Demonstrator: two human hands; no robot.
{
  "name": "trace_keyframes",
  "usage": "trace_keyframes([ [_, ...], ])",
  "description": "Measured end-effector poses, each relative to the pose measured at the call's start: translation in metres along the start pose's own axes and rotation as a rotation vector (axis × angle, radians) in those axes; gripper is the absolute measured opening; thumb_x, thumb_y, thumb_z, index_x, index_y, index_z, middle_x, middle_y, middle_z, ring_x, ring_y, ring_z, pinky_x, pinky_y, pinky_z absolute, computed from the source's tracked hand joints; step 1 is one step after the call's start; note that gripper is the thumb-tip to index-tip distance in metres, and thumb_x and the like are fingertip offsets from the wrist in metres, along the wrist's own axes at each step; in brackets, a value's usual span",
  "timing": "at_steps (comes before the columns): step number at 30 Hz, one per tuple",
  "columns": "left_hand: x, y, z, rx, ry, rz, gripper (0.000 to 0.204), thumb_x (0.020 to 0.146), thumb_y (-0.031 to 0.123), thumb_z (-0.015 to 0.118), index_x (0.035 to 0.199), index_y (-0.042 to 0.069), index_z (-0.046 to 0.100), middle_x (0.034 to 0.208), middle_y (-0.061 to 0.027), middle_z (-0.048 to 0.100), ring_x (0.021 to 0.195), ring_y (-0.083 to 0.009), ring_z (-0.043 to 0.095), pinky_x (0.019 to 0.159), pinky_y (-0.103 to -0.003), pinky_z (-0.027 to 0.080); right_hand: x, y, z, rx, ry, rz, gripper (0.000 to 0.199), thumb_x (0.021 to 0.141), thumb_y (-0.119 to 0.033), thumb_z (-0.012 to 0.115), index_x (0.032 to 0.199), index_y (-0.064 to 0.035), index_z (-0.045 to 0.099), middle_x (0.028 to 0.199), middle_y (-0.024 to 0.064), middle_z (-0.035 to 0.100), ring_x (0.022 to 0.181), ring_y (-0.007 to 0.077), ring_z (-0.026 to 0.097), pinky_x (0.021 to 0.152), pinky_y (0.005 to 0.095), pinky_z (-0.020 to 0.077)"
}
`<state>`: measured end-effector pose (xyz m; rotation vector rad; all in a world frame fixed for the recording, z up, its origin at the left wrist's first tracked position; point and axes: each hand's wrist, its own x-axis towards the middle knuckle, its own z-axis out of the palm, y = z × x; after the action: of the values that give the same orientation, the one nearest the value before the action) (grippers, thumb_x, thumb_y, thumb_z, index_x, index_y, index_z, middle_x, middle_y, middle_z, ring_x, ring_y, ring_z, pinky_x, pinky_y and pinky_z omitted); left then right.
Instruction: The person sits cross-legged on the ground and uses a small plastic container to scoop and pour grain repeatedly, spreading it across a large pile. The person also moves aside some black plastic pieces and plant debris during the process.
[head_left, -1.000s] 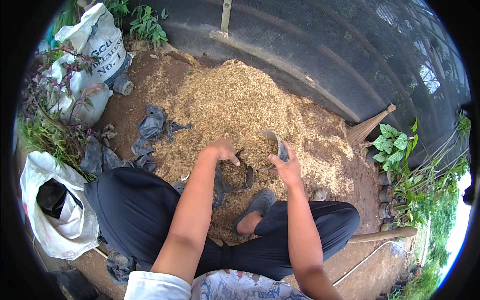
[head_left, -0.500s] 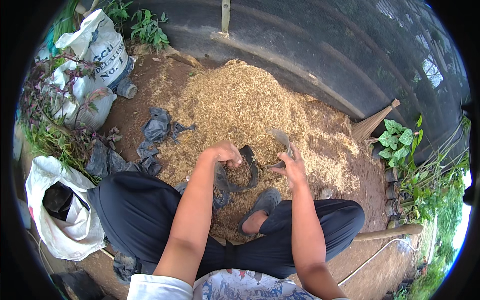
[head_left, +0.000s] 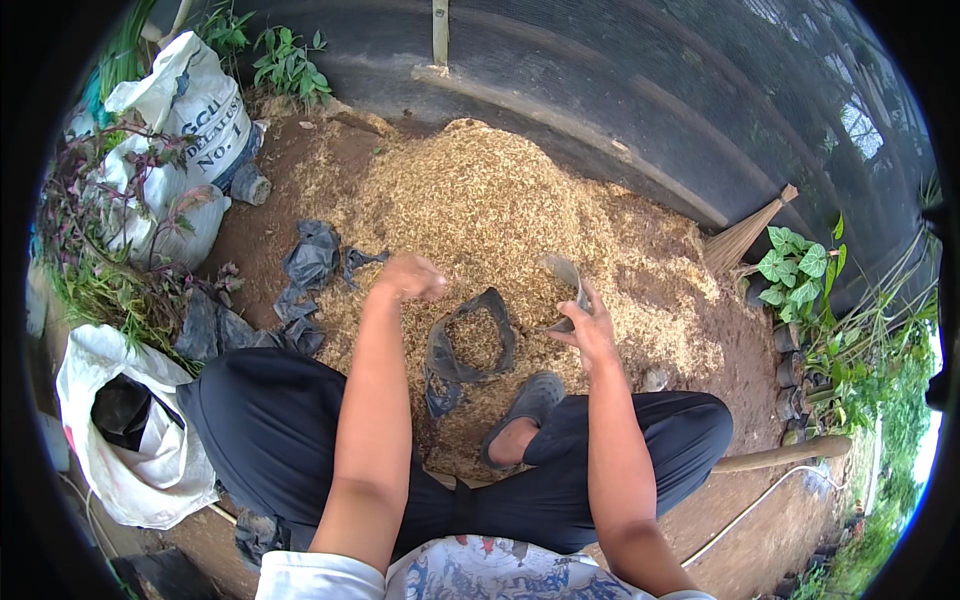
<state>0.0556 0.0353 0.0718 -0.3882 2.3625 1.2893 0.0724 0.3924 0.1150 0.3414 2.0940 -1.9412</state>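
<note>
My right hand (head_left: 594, 335) is closed round a thin, curved grey scoop-like piece (head_left: 568, 280), whose far end rests at the husk. Between my hands, in front of my foot, stands a black plastic bag (head_left: 440, 350) with a round open mouth, and pale husk (head_left: 476, 335) shows inside it. My left hand (head_left: 412, 278) hovers beyond the bag's left rim, apart from it; its fingers are blurred by motion. Past both hands rises a big heap of tan husk (head_left: 480, 190).
Crumpled black plastic bags (head_left: 312, 255) lie left of the heap. An open white sack (head_left: 90, 400) stands by my left knee, and a printed white sack (head_left: 200, 110) farther off. A broom head (head_left: 745, 235) leans at the dark net wall (head_left: 640, 90). Leafy plants (head_left: 795, 265) grow right.
My left hand has let go of the black bag's rim and moved up and left. My right hand still holds the curved piece in nearly the same place.
</note>
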Motion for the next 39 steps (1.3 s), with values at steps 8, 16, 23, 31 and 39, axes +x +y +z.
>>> trace_keyframes([
  [8,-0.014,-0.007,-0.012,0.165,0.506,-0.324,0.064,0.092,0.046,0.086,0.135,0.001,0.073,0.140,-0.0248,0.071,0.128,-0.0368,0.071,0.107,-0.046,0.057,0.001,0.001,0.010,-0.146,-0.048,0.010,0.081,0.095,-0.009,0.076,0.167,-0.0163,0.041,0.144,0.0227,0.056,0.114,0.0312,0.071,0.086,0.0463,0.0721],
  [16,-0.023,0.059,0.067,0.054,0.191,0.312,0.040,0.086,0.032,0.092,0.120,0.012,0.082,0.114,-0.0138,0.082,0.102,-0.0270,0.079,0.096,-0.042,0.062,-0.004,0.001,0.025,-0.196,-0.070,0.013,0.083,0.090,-0.011,0.081,0.165,-0.0156,0.046,0.152,0.0217,0.057,0.116,0.0309,0.073,0.079,0.0413,0.0737],
  [23,-0.020,0.066,0.087,0.132,0.222,0.326,0.014,0.091,0.025,0.087,0.101,0.014,0.086,0.100,-0.0079,0.084,0.094,-0.0210,0.079,0.092,-0.040,0.063,-0.002,0.009,0.019,-0.209,-0.088,0.038,0.079,0.095,-0.009,0.077,0.166,-0.0159,0.043,0.149,0.0240,0.053,0.126,0.0359,0.067,0.086,0.0474,0.0732],
  [31,-0.008,0.025,0.016,0.016,0.406,0.033,0.025,0.092,0.026,0.088,0.115,0.015,0.085,0.115,-0.0136,0.082,0.097,-0.0243,0.079,0.098,-0.041,0.063,0.002,0.011,0.018,-0.304,-0.034,0.057,0.083,0.092,-0.014,0.081,0.166,-0.0192,0.045,0.146,0.0219,0.060,0.115,0.0313,0.074,0.080,0.0417,0.0739],
  [39,-0.018,0.043,0.052,0.056,0.211,0.219,0.065,0.078,0.044,0.097,0.123,0.003,0.075,0.123,-0.0185,0.078,0.114,-0.0328,0.076,0.101,-0.044,0.060,-0.008,0.000,0.035,-0.381,-0.083,0.039,0.084,0.088,-0.018,0.086,0.163,-0.0172,0.049,0.135,0.0188,0.067,0.103,0.0266,0.077,0.076,0.0391,0.0731],
])
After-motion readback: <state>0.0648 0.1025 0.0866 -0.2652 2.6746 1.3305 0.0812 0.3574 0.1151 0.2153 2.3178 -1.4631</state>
